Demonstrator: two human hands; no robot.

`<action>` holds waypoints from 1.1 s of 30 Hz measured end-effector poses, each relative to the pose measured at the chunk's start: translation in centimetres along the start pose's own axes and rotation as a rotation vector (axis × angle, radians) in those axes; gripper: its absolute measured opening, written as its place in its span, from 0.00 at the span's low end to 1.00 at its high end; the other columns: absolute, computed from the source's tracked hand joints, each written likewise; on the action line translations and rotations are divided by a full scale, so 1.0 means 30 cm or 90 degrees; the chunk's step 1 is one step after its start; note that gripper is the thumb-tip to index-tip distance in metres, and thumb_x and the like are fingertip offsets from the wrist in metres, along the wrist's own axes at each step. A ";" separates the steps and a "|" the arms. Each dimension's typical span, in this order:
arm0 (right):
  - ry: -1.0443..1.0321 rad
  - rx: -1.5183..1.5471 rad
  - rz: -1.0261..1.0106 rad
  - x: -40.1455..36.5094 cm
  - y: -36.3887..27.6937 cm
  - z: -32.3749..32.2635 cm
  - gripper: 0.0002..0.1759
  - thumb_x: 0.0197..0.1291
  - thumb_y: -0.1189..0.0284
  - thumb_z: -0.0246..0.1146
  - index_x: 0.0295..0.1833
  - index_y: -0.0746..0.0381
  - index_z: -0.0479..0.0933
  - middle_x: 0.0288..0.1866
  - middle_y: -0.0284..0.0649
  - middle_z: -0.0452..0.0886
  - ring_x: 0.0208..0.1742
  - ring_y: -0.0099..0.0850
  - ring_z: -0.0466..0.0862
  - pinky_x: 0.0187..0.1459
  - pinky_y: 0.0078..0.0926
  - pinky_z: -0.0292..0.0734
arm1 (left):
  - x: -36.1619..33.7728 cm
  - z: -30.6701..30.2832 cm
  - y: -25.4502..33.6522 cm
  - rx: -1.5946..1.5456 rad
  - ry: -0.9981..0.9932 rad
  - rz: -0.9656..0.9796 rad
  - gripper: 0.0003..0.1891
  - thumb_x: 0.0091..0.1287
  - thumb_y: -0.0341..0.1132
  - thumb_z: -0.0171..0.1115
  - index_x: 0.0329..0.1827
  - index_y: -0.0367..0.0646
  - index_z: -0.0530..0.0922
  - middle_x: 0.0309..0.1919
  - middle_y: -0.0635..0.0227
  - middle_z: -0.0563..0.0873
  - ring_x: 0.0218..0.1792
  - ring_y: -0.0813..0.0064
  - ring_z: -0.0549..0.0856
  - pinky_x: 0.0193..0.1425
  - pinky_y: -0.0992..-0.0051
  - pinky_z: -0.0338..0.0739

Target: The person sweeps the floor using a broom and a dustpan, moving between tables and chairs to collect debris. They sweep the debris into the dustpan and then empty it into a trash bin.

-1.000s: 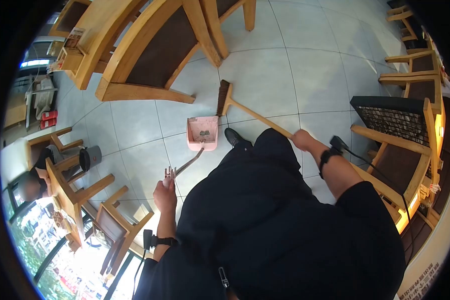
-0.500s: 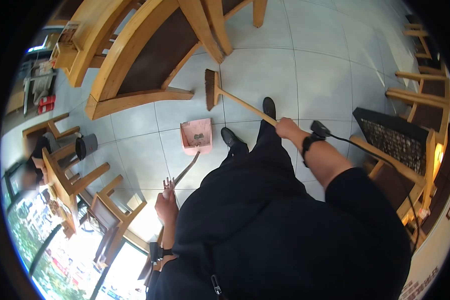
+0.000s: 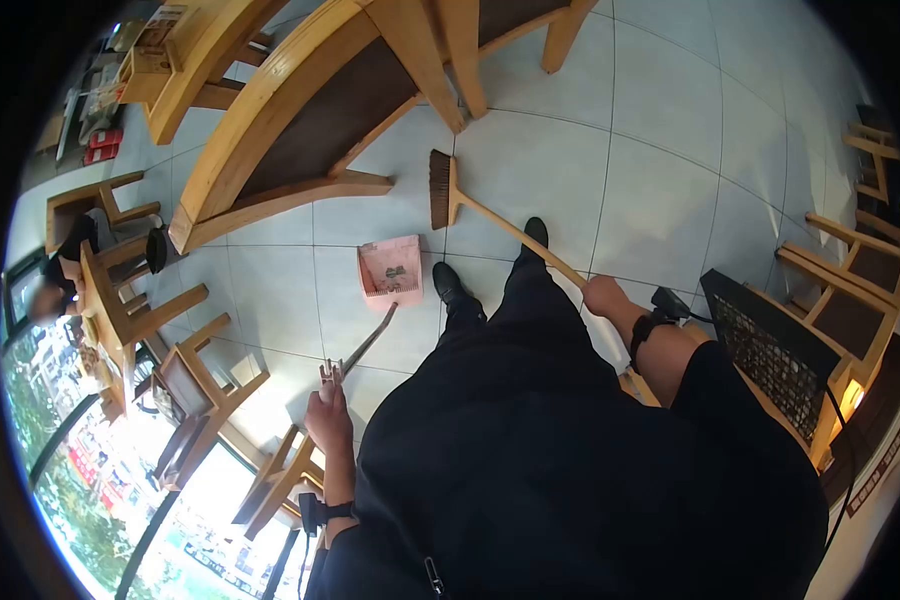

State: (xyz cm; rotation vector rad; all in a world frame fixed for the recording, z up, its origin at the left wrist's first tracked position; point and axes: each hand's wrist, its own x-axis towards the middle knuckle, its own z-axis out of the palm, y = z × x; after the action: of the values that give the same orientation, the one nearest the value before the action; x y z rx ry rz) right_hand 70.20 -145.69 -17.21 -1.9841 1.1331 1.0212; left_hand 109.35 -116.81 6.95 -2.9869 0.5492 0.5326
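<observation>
The left hand (image 3: 328,420) has its fingers wrapped round the handle of a pink dustpan (image 3: 375,268). The right hand (image 3: 607,297) has its fingers curled shut round a broom (image 3: 441,190). Its brush is past the dustpan, near a wooden chair (image 3: 335,115).

The left hand (image 3: 327,420) is curled into a fist, the left forearm (image 3: 339,472) pointing forward; the right hand (image 3: 607,297) (farther forward) is likewise clenched, the right forearm (image 3: 667,364) slanting inward.
</observation>
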 end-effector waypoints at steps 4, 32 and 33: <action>-0.015 0.076 0.015 0.134 -0.159 -0.265 0.15 0.51 0.72 0.58 0.44 0.66 0.79 0.45 0.53 0.80 0.48 0.47 0.81 0.49 0.40 0.76 | -0.021 0.009 0.088 0.003 0.012 -0.034 0.24 0.58 0.54 0.61 0.27 0.37 0.75 0.26 0.48 0.81 0.31 0.46 0.80 0.34 0.54 0.72; 0.279 0.126 0.031 -0.337 0.646 -0.348 0.20 0.65 0.61 0.48 0.36 0.66 0.76 0.33 0.55 0.79 0.37 0.56 0.78 0.41 0.48 0.73 | 0.071 0.062 0.518 0.103 -0.061 0.172 0.17 0.60 0.49 0.61 0.33 0.42 0.75 0.30 0.53 0.83 0.35 0.49 0.82 0.38 0.55 0.75; 0.284 0.096 0.090 -0.330 0.618 -0.414 0.18 0.64 0.62 0.49 0.37 0.66 0.76 0.32 0.55 0.79 0.36 0.54 0.79 0.40 0.47 0.74 | 0.074 0.049 0.561 0.120 -0.073 0.193 0.17 0.60 0.49 0.60 0.33 0.42 0.74 0.30 0.53 0.83 0.35 0.50 0.82 0.38 0.55 0.75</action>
State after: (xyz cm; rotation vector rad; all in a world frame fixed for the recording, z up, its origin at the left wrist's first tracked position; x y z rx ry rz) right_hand 54.31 -159.73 -5.10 -2.0866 1.5557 0.5470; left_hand 104.85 -133.11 4.88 -2.6909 0.9889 0.6278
